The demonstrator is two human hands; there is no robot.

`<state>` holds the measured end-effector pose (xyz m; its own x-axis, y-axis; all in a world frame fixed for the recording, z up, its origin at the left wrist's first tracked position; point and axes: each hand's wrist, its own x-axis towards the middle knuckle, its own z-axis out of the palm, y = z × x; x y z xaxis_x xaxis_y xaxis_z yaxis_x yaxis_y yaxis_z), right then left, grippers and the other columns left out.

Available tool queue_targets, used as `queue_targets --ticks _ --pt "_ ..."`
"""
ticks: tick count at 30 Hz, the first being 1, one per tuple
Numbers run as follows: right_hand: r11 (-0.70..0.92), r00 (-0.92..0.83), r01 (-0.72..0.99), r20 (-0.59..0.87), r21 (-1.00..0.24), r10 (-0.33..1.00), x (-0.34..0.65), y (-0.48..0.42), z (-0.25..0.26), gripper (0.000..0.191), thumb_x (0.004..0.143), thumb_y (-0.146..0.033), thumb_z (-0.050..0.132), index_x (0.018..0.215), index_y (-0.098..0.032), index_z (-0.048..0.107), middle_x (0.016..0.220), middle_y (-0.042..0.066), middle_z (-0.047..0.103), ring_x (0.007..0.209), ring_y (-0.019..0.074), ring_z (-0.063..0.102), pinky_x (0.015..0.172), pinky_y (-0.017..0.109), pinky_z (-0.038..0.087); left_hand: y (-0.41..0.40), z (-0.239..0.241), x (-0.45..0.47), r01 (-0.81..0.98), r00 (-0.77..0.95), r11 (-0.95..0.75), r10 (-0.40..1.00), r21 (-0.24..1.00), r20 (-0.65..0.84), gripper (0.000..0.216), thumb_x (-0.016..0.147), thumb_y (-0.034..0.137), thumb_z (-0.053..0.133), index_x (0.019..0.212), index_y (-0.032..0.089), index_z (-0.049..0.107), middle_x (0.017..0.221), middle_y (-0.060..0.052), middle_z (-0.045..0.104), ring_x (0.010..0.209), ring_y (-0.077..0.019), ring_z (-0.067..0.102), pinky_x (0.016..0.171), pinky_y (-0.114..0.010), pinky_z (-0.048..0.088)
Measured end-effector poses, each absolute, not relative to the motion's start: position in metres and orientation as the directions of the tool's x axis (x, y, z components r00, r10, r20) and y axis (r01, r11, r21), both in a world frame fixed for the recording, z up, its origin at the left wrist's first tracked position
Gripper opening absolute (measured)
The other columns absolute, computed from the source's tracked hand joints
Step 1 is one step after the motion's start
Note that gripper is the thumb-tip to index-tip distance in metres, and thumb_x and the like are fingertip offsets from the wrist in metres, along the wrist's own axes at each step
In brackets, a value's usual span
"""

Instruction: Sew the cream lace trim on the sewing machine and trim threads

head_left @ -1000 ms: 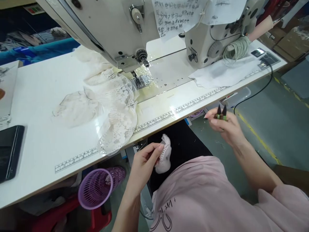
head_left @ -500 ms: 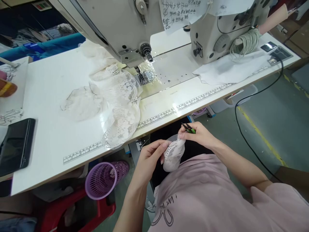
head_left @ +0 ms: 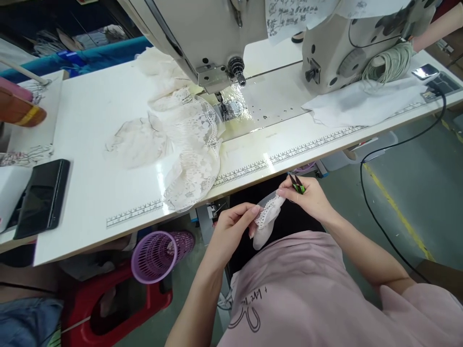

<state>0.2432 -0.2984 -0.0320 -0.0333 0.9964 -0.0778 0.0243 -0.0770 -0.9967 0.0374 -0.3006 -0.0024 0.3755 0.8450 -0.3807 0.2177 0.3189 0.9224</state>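
Observation:
A small piece of white lace fabric [head_left: 266,218] is stretched between my two hands, over my lap and in front of the table edge. My left hand [head_left: 237,226] pinches its left end between thumb and fingers. The upper right end is pinched by my right hand [head_left: 306,195], which also keeps a pair of thread snips [head_left: 298,185] with green handles tucked in the palm, dark blades pointing up and left. More white lace fabric [head_left: 193,149] lies in a loose heap on the table, beside the needle area of the sewing machine [head_left: 217,48].
A black phone-like device [head_left: 45,197] rests at the table's left end. Below stand a purple basket [head_left: 154,258] and a red stool [head_left: 83,332]. A white cloth [head_left: 361,103] and a coil of pale cord [head_left: 392,62] are at the right. A black cable [head_left: 365,188] hangs down there.
The lace piece is pulled longer and narrower between my hands, and my right hand has shifted slightly up and right. The camera view has turned a little to the left.

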Motion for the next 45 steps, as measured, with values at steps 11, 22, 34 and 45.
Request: queue_targets --ticks 11,22,34,45 --pt "-0.074 0.007 0.043 -0.074 -0.996 0.997 0.244 -0.298 -0.03 0.025 0.075 -0.043 0.075 0.073 -0.019 0.068 0.068 0.0 0.059 0.061 0.012 0.047 0.057 0.027 0.037 -0.3 -0.001 0.038 0.21 0.387 0.299 0.849 0.931 -0.36 0.028 0.084 0.043 0.062 0.077 0.016 0.067 0.059 0.001 0.053 0.052 -0.0089 0.044 0.053 -0.024 0.038" --pt "0.157 -0.184 0.035 0.148 -0.987 0.972 0.247 -0.309 -0.026 0.01 0.077 -0.031 0.076 0.077 -0.022 0.071 0.063 -0.002 0.048 0.055 0.0101 0.038 0.054 0.028 0.032 -0.313 -0.017 0.04 0.373 0.296 -0.577 0.816 0.726 0.496 0.018 0.082 0.003 0.056 0.074 0.02 0.058 0.063 0.003 0.053 0.056 -0.0082 0.045 0.052 -0.022 0.036" --pt "0.286 -0.297 0.033 0.263 -0.958 0.918 0.235 -0.306 -0.013 0.009 0.08 -0.024 0.074 0.088 -0.022 0.071 0.068 -0.003 0.047 0.058 0.0088 0.039 0.049 0.025 0.031 -0.314 -0.021 0.034 0.33 0.38 -0.717 0.696 0.614 0.609 0.025 0.079 -0.003 0.057 0.078 0.022 0.062 0.065 0.002 0.053 0.057 -0.0093 0.046 0.052 -0.024 0.034" --pt "0.335 -0.266 -0.003 0.324 -0.942 0.908 0.22 -0.307 -0.015 0.007 0.079 -0.015 0.074 0.084 -0.019 0.071 0.069 -0.003 0.052 0.057 0.0058 0.041 0.049 0.02 0.034 -0.314 -0.023 0.037 0.215 0.293 -0.683 0.727 0.698 0.621 0.028 0.077 -0.008 0.059 0.073 0.019 0.064 0.065 0.003 0.048 0.059 -0.0078 0.043 0.052 -0.023 0.033"
